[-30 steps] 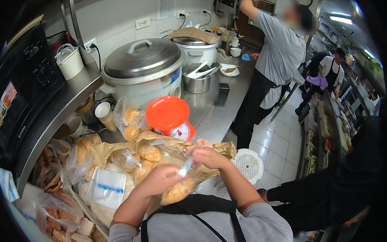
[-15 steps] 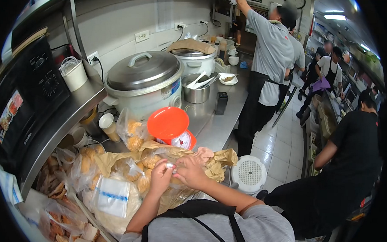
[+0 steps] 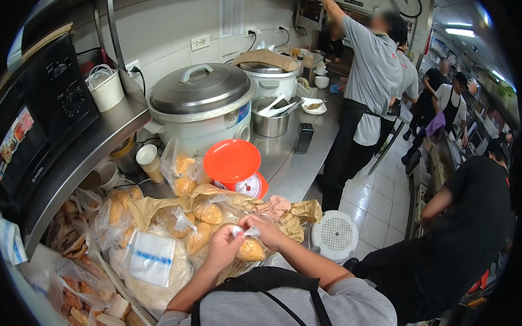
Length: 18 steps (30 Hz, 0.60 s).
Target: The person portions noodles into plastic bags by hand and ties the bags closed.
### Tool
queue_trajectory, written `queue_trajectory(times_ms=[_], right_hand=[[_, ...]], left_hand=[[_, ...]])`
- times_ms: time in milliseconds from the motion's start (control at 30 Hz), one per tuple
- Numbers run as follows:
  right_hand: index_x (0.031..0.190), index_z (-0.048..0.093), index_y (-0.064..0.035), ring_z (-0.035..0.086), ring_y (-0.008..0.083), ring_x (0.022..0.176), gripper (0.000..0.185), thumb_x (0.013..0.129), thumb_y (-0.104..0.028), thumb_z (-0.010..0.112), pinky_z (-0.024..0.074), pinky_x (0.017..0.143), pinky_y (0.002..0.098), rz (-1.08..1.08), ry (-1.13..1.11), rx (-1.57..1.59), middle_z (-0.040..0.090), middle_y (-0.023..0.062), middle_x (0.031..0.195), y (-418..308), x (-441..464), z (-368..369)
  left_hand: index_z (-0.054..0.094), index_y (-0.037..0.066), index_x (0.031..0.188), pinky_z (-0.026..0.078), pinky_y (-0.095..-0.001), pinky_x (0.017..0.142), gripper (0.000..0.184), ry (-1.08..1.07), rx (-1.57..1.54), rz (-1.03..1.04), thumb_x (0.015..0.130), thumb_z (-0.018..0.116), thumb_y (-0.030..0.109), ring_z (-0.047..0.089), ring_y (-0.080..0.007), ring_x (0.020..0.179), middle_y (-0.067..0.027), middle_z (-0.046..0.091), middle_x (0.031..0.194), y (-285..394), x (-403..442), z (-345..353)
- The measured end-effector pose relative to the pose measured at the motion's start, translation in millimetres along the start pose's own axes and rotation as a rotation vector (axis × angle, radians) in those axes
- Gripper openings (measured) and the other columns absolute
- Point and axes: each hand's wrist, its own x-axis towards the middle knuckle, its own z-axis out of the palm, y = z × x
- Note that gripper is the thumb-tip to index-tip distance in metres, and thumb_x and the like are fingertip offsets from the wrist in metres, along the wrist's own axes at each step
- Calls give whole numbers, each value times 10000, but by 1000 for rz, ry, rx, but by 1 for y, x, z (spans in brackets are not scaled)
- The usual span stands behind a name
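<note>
My left hand [image 3: 223,245] and my right hand [image 3: 263,228] are close together, both closed on the gathered top of a small clear plastic bag [image 3: 250,250]. Crumbly orange-brown food fills the bag, which sits just below my fingers. Similar filled bags [image 3: 198,236] lie to the left of my hands, on and around brown paper [image 3: 150,210]. Beyond them stands a kitchen scale [image 3: 250,187] with an orange pan [image 3: 232,161]. A stack of flat clear bags with a blue stripe [image 3: 149,257] rests on a large pale bag [image 3: 153,291].
A large lidded rice cooker [image 3: 200,97] stands at the back, beside a metal pot [image 3: 270,123] holding utensils. Left is a black microwave [image 3: 41,109] on a metal shelf [image 3: 95,148]. A white perforated stool [image 3: 334,233] is at my right. Several people work nearby, one in black [image 3: 460,227].
The filled bag under my hands has come into plain view, and its twisted top now sticks out between my fingers. My right hand has shifted slightly right.
</note>
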Motion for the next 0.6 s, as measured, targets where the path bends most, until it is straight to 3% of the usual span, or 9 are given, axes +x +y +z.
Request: queue_trajectory(times_ms=[33, 67, 167, 333, 433, 533, 600], right_hand=[[911, 516, -52, 438, 69, 765, 134, 788, -103, 503, 363, 697, 214, -31, 8, -100, 476, -14, 792, -4, -1, 5], [917, 481, -74, 417, 75, 785, 170, 754, -50, 522, 351, 716, 213, -24, -1, 16, 444, -20, 834, -13, -3, 13], [858, 458, -84, 404, 77, 796, 108, 765, -62, 509, 338, 727, 198, -218, -106, -124, 427, -20, 848, -10, 4, 6], [737, 404, -92, 368, 133, 891, 195, 715, -206, 561, 291, 815, 264, -290, -193, -364, 399, 48, 982, -27, 6, 0], [731, 406, -89, 359, 144, 917, 197, 706, -183, 577, 281, 835, 280, -377, -163, -411, 391, 60, 991, -24, 5, -1], [706, 417, -85, 366, 187, 971, 190, 662, -94, 602, 283, 846, 306, -364, -72, -529, 386, 86, 1001, -20, -1, 7], [713, 438, -75, 388, 230, 981, 155, 658, -54, 581, 294, 845, 322, -372, -13, -607, 401, 100, 997, -21, -6, 13]], left_hand=[[490, 36, 799, 384, -193, 693, 90, -13, -20, -14, 739, 539, -10, 461, -56, 735, -3, 505, 816, 0, 0, 1], [493, 32, 789, 385, -202, 701, 84, -12, -38, 5, 736, 541, -12, 464, -67, 752, -9, 500, 822, 1, 1, 2], [502, 24, 768, 384, -222, 723, 72, -20, -35, 73, 728, 547, -13, 469, -94, 799, -27, 487, 844, 2, 2, 2], [487, 28, 755, 370, -225, 744, 60, -8, 162, 164, 736, 526, -14, 448, -90, 824, -17, 485, 812, 6, 5, 2], [502, 25, 760, 389, -237, 722, 67, 16, 400, 408, 719, 537, -16, 476, -116, 810, -44, 502, 803, -7, 14, -4], [480, 26, 742, 405, -228, 662, 60, 113, -59, 188, 733, 521, -17, 487, -103, 733, -44, 516, 759, -21, 13, 2], [464, 27, 734, 409, -220, 621, 64, 146, -87, 98, 748, 517, -7, 485, -88, 687, -42, 524, 751, -26, 10, 0]])
